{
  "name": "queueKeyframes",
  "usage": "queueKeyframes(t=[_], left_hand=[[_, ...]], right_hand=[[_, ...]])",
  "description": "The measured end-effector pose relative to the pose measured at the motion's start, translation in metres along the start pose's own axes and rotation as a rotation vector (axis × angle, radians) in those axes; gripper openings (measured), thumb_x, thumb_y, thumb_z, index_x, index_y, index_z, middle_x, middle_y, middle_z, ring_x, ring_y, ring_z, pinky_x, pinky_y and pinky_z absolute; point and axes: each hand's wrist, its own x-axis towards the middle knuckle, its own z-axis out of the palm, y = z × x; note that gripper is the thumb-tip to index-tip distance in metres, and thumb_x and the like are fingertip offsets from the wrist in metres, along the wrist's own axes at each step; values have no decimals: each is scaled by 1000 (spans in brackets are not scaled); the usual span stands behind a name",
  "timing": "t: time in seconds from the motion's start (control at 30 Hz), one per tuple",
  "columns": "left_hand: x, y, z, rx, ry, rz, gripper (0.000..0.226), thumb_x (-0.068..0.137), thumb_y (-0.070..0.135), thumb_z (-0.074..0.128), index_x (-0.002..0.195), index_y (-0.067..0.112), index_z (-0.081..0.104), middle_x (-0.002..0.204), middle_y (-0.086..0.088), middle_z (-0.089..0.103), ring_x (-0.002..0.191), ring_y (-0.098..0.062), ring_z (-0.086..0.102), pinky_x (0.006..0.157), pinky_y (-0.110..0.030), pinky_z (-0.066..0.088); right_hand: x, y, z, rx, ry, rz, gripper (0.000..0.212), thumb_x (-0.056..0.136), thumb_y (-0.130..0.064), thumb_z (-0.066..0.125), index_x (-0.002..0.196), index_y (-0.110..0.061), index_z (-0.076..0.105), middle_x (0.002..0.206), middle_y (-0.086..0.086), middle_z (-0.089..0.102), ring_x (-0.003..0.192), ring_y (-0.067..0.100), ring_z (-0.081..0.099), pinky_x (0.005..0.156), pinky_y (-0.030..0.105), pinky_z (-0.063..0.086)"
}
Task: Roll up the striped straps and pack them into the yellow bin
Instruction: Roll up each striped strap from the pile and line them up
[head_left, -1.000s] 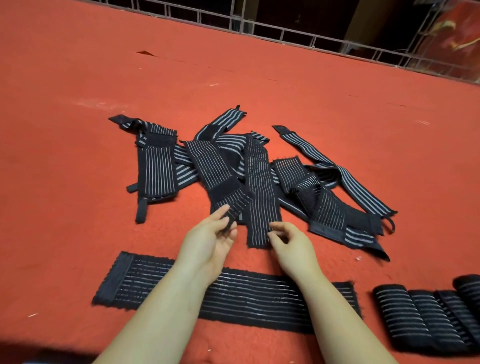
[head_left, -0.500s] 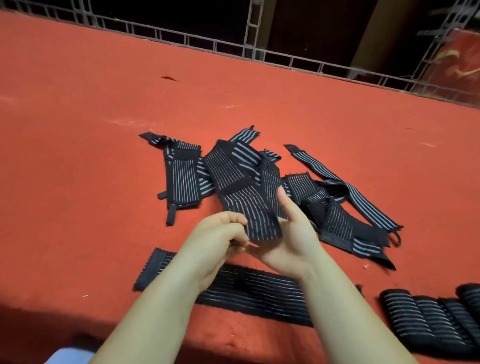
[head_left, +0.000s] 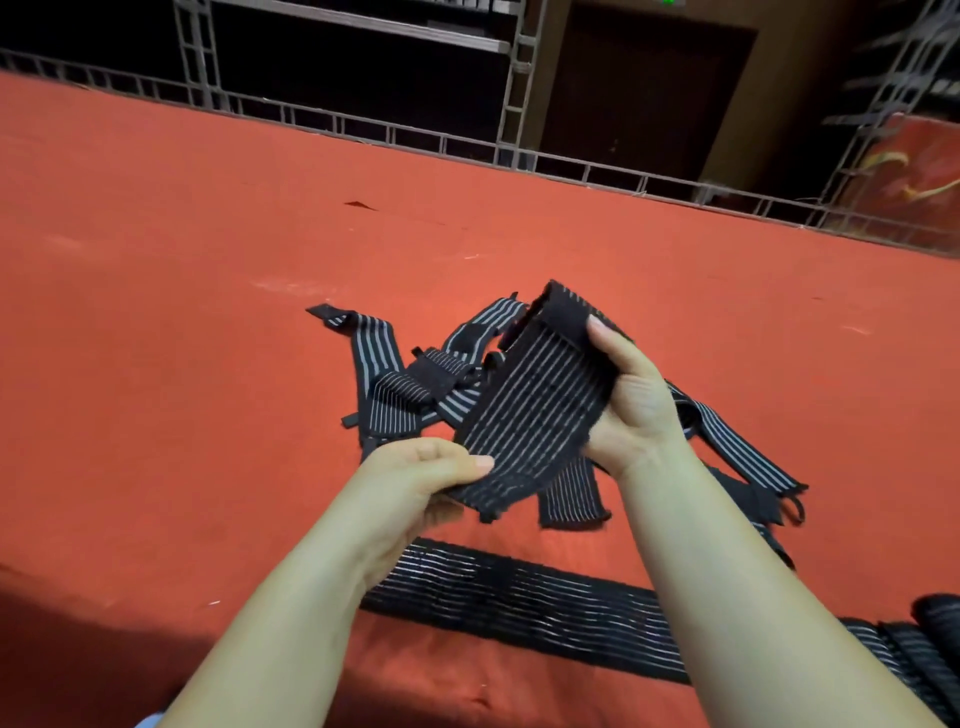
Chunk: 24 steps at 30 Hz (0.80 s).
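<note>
Change: since half a second ago you have lifted the black elastic strap with thin white stripes (head_left: 535, 410) higher off the pile, and your hands have drawn apart along it; a second ago both hands were low, at the pile's near edge.
Left hand (head_left: 421, 475): your thumb and curled fingers pinch the strap's near end.
Right hand (head_left: 631, 400): your fingers curl round the strap's far end, thumb pressed on its plain black tab.
Held strap: stretched in the air between your hands, slanting from near left to far right, above the pile.
Pile of loose striped straps (head_left: 405, 384): lying tangled on the red cloth-covered table (head_left: 182, 312), behind and under your hands.
Flat strap (head_left: 519, 603): spread lengthwise on the table, near you, beneath your forearms.
Rolled straps (head_left: 919, 649): side by side at the near right edge.
Yellow bin: not in view.
</note>
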Motion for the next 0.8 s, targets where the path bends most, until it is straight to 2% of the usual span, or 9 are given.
queueKeyframes(t=[0.17, 0.23, 0.3, 0.4, 0.53, 0.6, 0.67, 0.73, 0.8], left_hand=[[7, -4, -6, -84, 85, -65, 23, 80, -10, 60, 70, 11, 57, 68, -6, 68, 55, -12, 63, 50, -20, 51], [10, -5, -10, -153, 101, -84, 19, 82, -9, 57, 84, 9, 57, 73, -8, 71, 59, -16, 65, 52, -23, 53], [13, -4, -14, -204, 140, -87, 21, 84, -10, 55, 97, 7, 58, 76, -9, 72, 63, -18, 67, 52, -24, 54], [19, -6, -23, -203, 207, -75, 26, 85, -11, 50, 103, 3, 61, 78, -10, 73, 67, -22, 69, 58, -30, 54], [25, -14, -36, -236, 279, -96, 33, 83, -12, 48, 112, 0, 58, 89, -17, 70, 70, -28, 68, 53, -29, 56], [28, -18, -39, -237, 321, -112, 35, 83, -13, 47, 113, 1, 58, 90, -17, 69, 66, -27, 68, 51, -27, 55], [31, -21, -46, -247, 428, -110, 38, 82, -14, 43, 113, 2, 58, 80, -14, 69, 56, -21, 66, 44, -22, 51], [34, -25, -57, -242, 512, -87, 38, 82, -13, 39, 111, 3, 58, 61, -6, 68, 47, -17, 64, 39, -18, 48], [33, -27, -57, -231, 507, -61, 31, 83, -11, 42, 98, 8, 62, 62, -6, 69, 51, -18, 65, 47, -21, 52]], right_hand=[[-10, -29, 6, -8, 129, -165, 12, 71, -16, 59, 79, -8, 63, 76, 10, 70, 68, 25, 69, 71, 44, 58], [-13, -39, 2, -15, 192, -242, 4, 76, -12, 58, 78, -10, 61, 76, 6, 69, 68, 21, 67, 77, 38, 57], [-15, -43, -6, -69, 311, -354, 11, 84, -4, 56, 76, -8, 62, 75, 5, 69, 69, 19, 66, 81, 36, 55], [-18, -44, -26, -192, 492, -492, 9, 88, -3, 59, 80, -7, 62, 72, 3, 69, 63, 15, 67, 63, 29, 56], [-23, -41, -60, -205, 643, -496, 7, 92, -11, 57, 87, -12, 61, 83, 2, 67, 66, 12, 68, 56, 26, 55], [-23, -41, -73, -177, 703, -489, 4, 92, -11, 57, 95, -11, 61, 91, 5, 67, 71, 15, 68, 59, 30, 56], [-24, -48, -85, -74, 765, -501, 15, 92, -10, 57, 106, -14, 59, 99, 8, 69, 70, 16, 68, 64, 36, 57], [-27, -56, -94, -28, 778, -514, 23, 93, -7, 54, 109, -21, 62, 89, 3, 72, 66, 14, 69, 79, 45, 56], [-30, -56, -98, -97, 755, -522, 21, 93, -6, 54, 93, -22, 67, 72, -2, 73, 68, 14, 68, 92, 50, 50]])
